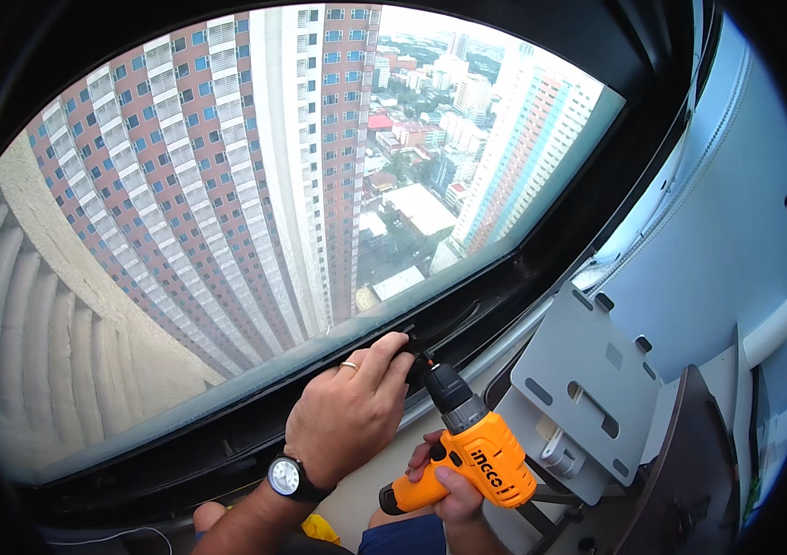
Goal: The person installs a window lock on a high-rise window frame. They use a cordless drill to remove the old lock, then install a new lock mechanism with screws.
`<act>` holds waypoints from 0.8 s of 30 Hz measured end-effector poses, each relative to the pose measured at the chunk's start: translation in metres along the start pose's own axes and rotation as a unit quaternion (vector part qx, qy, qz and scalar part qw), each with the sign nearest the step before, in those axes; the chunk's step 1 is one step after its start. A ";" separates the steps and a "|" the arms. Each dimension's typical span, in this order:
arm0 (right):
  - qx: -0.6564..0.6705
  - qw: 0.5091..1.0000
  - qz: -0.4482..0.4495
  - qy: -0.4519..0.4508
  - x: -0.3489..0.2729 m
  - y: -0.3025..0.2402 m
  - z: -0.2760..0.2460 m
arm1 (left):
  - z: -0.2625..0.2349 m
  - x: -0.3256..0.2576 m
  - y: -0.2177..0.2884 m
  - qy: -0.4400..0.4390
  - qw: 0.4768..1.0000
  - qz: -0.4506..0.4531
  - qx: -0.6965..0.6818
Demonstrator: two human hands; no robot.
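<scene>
Dark-lettered orange drill (493,446) held beside black window frame (181,450)
Its handle (417,491) is wrapped by the right hand (454,495); the left hand (347,416) is curled; whether anything is pinched cannot be told.

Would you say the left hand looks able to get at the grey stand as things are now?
Probably not directly: the orange drill, gripped by the right hand, sits between the left hand and the grey stand.

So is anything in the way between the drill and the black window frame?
Nothing visible is. The left hand is close beside the tip of the orange drill, but the black window frame is too dark there to be sure.
</scene>
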State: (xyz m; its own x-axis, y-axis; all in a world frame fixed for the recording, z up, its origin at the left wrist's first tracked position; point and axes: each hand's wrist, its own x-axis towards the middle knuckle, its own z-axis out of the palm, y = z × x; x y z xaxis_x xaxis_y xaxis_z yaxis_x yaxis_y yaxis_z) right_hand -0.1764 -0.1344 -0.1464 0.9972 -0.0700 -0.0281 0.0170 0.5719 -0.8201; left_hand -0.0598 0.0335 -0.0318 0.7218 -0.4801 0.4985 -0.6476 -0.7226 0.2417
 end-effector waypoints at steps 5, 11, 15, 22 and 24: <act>0.008 1.000 0.011 0.008 0.000 0.000 -0.001 | 0.002 -0.001 -0.001 0.004 1.000 0.001 0.006; 0.001 1.000 0.010 0.008 0.000 -0.001 0.001 | 0.003 -0.001 -0.002 0.001 1.000 0.004 0.009; 0.000 0.999 0.028 0.024 -0.001 -0.007 0.004 | 0.003 -0.001 -0.003 0.014 1.000 0.011 0.011; 0.036 0.998 0.049 0.033 -0.002 -0.018 0.007 | 0.002 -0.004 -0.003 -0.015 0.999 -0.001 0.041; 0.035 0.998 0.048 0.035 -0.002 -0.018 0.008 | 0.003 -0.004 -0.003 0.005 0.999 0.005 0.042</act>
State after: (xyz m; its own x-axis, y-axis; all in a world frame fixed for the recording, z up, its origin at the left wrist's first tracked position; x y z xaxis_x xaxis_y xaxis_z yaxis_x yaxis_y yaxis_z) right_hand -0.1781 -0.1376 -0.1268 0.9867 -0.0680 -0.1473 -0.0712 0.6345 -0.7697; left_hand -0.0602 0.0364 -0.0372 0.7132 -0.4819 0.5091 -0.6307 -0.7581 0.1659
